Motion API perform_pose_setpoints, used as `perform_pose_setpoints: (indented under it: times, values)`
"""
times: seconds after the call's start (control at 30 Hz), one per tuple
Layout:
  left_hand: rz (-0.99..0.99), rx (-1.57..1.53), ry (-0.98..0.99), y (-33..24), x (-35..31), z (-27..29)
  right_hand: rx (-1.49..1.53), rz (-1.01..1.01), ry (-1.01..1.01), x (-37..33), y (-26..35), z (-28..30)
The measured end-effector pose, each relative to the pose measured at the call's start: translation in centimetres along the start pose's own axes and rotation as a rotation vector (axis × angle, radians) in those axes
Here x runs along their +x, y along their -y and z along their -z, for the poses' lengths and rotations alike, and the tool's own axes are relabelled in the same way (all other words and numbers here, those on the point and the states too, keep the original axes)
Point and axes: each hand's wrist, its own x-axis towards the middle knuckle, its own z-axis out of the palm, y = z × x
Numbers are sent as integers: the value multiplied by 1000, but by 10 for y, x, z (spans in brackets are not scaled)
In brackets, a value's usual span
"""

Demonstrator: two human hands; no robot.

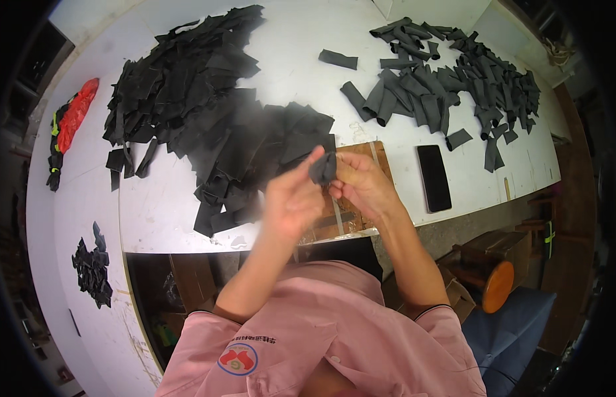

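A small black fabric piece (323, 169), rolled into a short tube, is held up over the table's front edge. My right hand (366, 180) pinches its right side between thumb and fingers. On the left side, my left hand (291, 202) grips it too, thumb and forefinger against the cloth and the other fingers curled; motion blurs this hand a little. Under the hands lies a brown wooden board (379, 159) with strips of tape. A large heap of flat black fabric pieces (182, 99) spreads to the left, reaching close to my left hand.
Many rolled fabric tubes (414, 92) lie at the far right of the white table (288, 59). A black phone (433, 178) rests right of the board. Farther left are a red plastic bag (77, 116) and a small pile of dark scraps (93, 271). An orange-topped stool (498, 286) stands below right.
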Motion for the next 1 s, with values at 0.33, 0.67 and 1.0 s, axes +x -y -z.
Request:
perform_pose_setpoints:
  times: [0.33, 0.67, 1.0]
  values:
    - [-57, -224, 43, 11, -2, -23, -224, 20, 14, 1, 27, -13]
    - [-803, 1794, -5, 13, -4, -49, -386, 200, -151, -5, 4, 4]
    - [-692, 1122, -116, 16, -12, -17, -1676, 742, -165, -21, 14, -13]
